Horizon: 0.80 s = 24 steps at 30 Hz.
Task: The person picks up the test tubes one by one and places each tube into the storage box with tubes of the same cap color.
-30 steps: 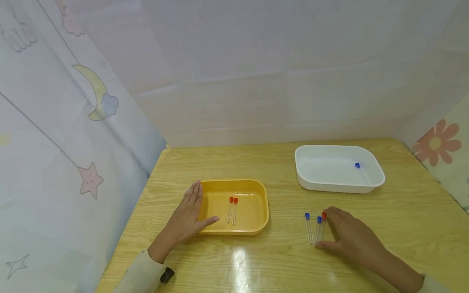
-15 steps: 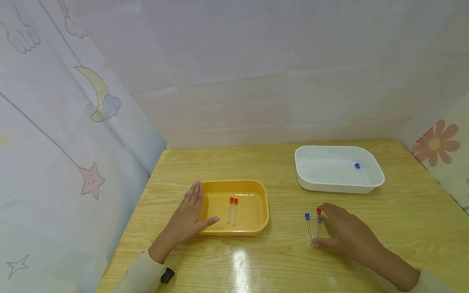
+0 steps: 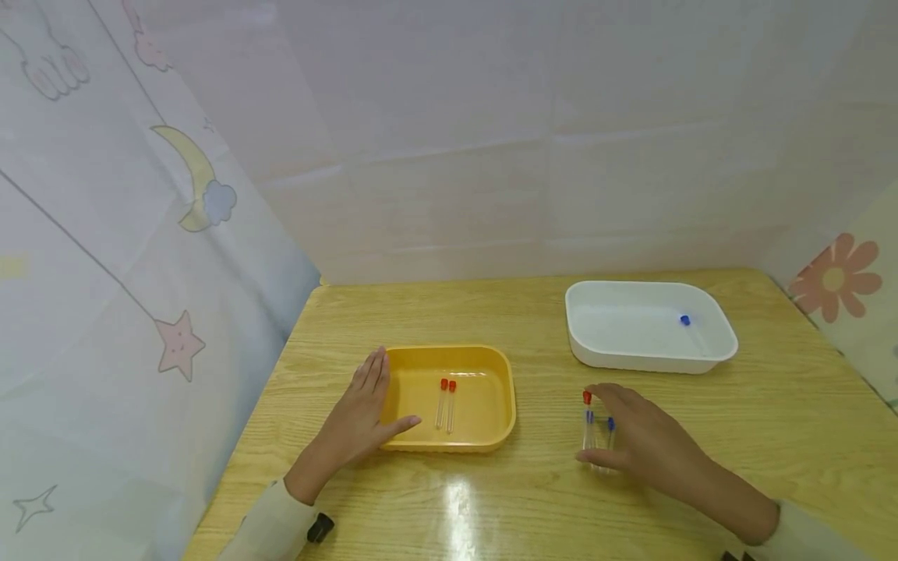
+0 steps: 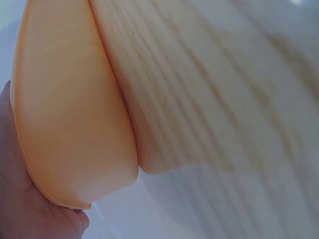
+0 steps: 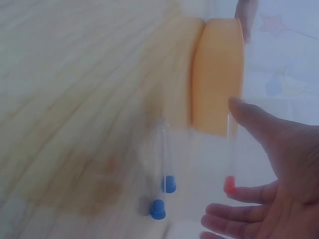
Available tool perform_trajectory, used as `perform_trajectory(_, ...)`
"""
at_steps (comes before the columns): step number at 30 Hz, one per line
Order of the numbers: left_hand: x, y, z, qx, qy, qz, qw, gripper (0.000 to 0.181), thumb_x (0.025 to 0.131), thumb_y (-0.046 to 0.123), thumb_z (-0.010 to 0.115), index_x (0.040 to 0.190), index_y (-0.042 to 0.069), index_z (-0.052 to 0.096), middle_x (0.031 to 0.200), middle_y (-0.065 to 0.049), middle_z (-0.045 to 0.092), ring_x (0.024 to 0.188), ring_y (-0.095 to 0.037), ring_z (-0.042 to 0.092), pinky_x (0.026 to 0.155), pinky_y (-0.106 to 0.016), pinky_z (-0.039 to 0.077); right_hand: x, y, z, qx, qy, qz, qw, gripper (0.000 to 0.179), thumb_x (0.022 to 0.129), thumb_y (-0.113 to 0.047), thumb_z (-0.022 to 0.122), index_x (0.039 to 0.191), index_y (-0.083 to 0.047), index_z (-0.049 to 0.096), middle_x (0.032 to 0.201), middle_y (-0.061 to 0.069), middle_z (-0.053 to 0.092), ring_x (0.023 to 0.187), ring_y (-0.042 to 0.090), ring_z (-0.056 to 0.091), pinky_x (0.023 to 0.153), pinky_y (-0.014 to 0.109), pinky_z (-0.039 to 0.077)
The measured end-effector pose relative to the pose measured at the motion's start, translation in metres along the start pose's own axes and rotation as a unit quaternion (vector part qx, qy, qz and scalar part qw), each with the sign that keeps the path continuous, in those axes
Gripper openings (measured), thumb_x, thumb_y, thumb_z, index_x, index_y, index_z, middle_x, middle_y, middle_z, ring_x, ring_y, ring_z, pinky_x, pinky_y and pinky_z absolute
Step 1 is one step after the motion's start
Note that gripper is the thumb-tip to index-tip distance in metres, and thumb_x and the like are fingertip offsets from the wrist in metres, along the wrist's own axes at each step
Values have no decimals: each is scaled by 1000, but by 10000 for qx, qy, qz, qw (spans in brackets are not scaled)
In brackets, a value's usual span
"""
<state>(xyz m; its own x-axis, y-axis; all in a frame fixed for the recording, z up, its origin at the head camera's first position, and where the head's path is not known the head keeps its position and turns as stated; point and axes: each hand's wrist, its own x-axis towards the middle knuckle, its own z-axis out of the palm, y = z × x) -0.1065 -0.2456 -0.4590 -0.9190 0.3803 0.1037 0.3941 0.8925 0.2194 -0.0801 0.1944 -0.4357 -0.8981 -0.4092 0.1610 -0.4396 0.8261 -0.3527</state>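
My right hand (image 3: 652,440) pinches a clear test tube with a red cap (image 3: 587,411) lengthwise, thumb at its bottom and index finger at the cap. In the right wrist view, the tube is raised off the table. Under that hand lie a blue-capped test tube (image 3: 611,425) and another blue-capped test tube (image 5: 170,184), partly hidden in the head view. Against the left end of a yellow tray (image 3: 487,413) rests my left hand (image 3: 356,417), its fingers straight along the rim and its thumb over the front edge. Two red-capped test tubes (image 3: 447,407) lie side by side inside that tray.
A white tray (image 3: 624,315) stands at the back right of the wooden table (image 3: 533,514); one blue-capped tube (image 3: 684,320) lies in it. Pale printed cloth (image 3: 435,156) hangs behind the table and along its sides.
My right hand has lifted the red-capped tube from beside the blue-capped ones and carried it left above them. The left hand and both trays have stayed in place.
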Motion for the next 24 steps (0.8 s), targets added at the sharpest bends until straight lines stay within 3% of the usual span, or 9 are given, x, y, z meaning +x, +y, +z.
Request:
perform_trajectory(7,0,0,0,31,59,72,10000,111,94,69,54,159,-8,7,168,-22,1,156,-35,3,123,-53,16,6,-9,-2,189,49,-84,9998,92,73,-51,88,141,-1,51,137,22,57,125,42,56,91,58,53)
perform_trajectory(13,0,0,-1,0,-58,10,10000,112,94,70,53,159,-7,4,169,-20,-2,156,-32,-1,123,-52,12,13,-16,-3,364,-15,-203,9991,89,75,-49,88,139,0,52,137,20,58,124,41,56,92,56,53)
perform_trajectory(24,0,1,-2,-9,-48,-10,10000,112,94,70,54,159,-7,4,168,-21,-1,156,-36,3,123,-52,13,28,-29,-3,592,35,-401,9974,88,74,-49,89,138,-1,54,135,17,60,124,37,57,97,54,51)
